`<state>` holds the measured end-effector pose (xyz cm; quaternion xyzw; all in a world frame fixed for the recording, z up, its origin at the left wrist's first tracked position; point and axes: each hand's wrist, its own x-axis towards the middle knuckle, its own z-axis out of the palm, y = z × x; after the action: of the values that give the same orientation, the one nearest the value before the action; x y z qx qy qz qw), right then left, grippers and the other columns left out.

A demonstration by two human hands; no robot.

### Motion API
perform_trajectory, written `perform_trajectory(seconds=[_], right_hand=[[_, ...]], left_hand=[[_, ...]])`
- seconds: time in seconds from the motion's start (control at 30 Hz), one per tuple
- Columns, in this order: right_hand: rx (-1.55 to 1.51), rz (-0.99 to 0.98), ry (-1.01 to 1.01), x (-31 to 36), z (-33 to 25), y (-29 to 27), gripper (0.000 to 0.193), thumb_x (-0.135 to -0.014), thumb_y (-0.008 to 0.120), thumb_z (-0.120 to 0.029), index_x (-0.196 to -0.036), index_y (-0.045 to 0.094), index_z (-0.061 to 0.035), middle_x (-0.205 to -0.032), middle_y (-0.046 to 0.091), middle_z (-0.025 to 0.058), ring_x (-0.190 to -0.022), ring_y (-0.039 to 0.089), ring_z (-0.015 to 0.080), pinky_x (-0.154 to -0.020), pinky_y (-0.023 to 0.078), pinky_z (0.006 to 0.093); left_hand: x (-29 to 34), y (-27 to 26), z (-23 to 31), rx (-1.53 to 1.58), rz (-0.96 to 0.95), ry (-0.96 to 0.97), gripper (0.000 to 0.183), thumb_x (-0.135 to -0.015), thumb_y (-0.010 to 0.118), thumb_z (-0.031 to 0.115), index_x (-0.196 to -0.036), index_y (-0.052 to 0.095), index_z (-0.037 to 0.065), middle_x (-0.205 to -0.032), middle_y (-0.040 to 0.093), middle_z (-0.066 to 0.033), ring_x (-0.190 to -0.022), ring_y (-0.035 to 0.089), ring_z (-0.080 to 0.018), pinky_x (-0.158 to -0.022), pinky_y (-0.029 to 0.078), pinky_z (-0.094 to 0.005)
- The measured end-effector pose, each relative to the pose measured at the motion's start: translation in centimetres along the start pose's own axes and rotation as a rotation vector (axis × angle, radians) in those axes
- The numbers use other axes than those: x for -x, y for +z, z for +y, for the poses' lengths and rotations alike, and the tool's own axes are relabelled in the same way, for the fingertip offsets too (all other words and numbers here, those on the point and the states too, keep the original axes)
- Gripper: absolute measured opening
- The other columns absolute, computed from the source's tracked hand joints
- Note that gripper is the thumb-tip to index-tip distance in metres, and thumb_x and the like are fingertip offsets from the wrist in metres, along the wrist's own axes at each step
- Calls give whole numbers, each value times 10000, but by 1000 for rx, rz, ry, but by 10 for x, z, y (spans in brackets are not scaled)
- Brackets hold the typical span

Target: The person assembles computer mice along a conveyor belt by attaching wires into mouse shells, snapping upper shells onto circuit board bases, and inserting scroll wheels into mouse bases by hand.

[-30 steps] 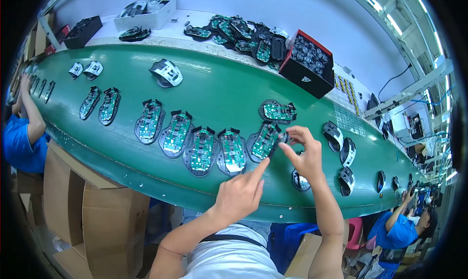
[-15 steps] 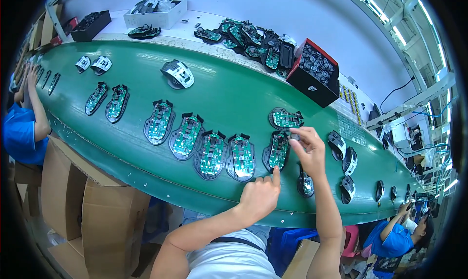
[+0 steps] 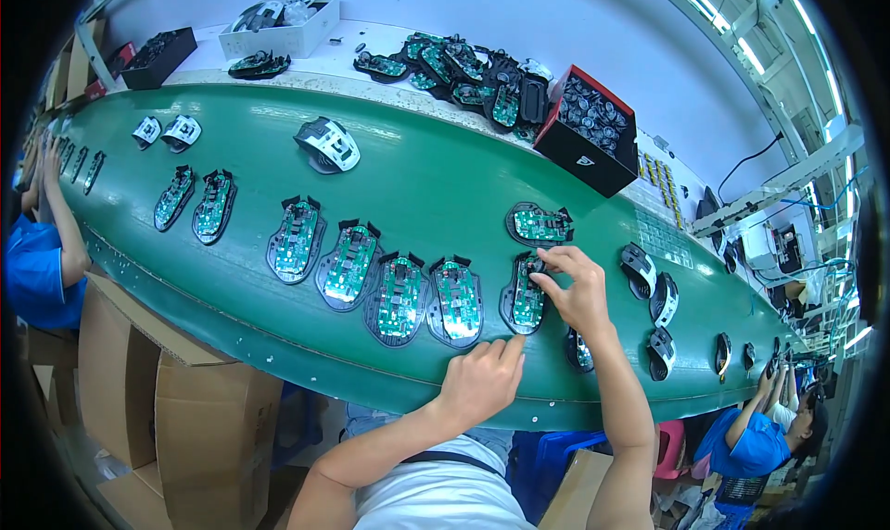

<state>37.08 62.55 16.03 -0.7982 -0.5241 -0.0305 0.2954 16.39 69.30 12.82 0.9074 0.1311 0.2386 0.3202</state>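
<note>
A mouse base with a green circuit board [image 3: 525, 306] lies on the green belt in front of me. My right hand [image 3: 577, 289] reaches over its far end, thumb and index finger pinched on a small dark scroll wheel [image 3: 537, 268], mostly hidden by the fingertips. My left hand [image 3: 482, 382] rests near the belt's front edge, fingers curled and index tip just short of the base's near end; nothing shows in it. Beyond lies another mouse base [image 3: 540, 223] turned sideways. One more base [image 3: 579, 349] is partly behind my right forearm.
Several mouse bases [image 3: 400, 298] line the belt [image 3: 417, 178] to the left. White-and-black mouse shells [image 3: 329, 145] stand farther back and at right. A black box of small wheels [image 3: 593, 127] and heaped boards [image 3: 454, 67] border the far side. Co-workers in blue [image 3: 42, 271] are at both ends.
My right hand has brought the scroll wheel down and left onto the board's far end. My left index finger has drawn back from the base's near end. The view has shifted slightly.
</note>
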Motion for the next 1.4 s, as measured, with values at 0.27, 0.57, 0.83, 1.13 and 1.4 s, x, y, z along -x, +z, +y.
perform_trajectory(seconds=[0.27, 0.57, 0.83, 1.13, 1.4], right_hand=[[558, -193, -176, -3, -23, -7, 498, -875, 718, -205, -1319, 607, -9, -1215, 568, 138, -1081, 554, 303, -864, 499, 421], [-192, -90, -9, 44, -82, -36, 453, -736, 858, -238, -1121, 712, -51, -1136, 664, 140, -1060, 650, 335, -910, 534, 417], [30, 56, -147, 67, -116, -5, 423, -636, 889, -150, -1026, 737, -91, -1093, 666, 71, -952, 629, 280, -810, 536, 401], [-187, 67, -101, 66, -119, -3, 289, -697, 788, 24, -969, 730, -56, -1032, 692, 82, -936, 654, 277, -831, 540, 380], [-5, 175, -101, 75, -129, 3, 492, -588, 911, -138, -1037, 722, -72, -1077, 675, 66, -963, 630, 289, -816, 534, 395]], left_hand=[[-1, 1, -1, 54, -18, 15, 279, -922, 651, 171, -1177, 645, 59, -791, 674, -90, -688, 694, -241, -555, 546, -371], [-7, -24, -9, 1664, -69, -664, 325, -1110, 365, 338, -1266, 487, 81, -776, 502, -24, -605, 489, -101, -547, 386, -230], [-8, -18, 4, 1620, 29, -656, 304, -1115, 352, 331, -1197, 524, 95, -887, 526, -27, -732, 492, -89, -581, 404, -236], [1, -21, 2, 1664, -67, -693, 277, -1111, 362, 323, -1046, 502, 94, -852, 513, -7, -587, 434, -63, -497, 353, -230], [9, -11, -4, 1676, -22, -500, 410, -1107, 269, 478, -1149, 453, 114, -1046, 519, -42, -854, 483, -92, -717, 431, -252]])
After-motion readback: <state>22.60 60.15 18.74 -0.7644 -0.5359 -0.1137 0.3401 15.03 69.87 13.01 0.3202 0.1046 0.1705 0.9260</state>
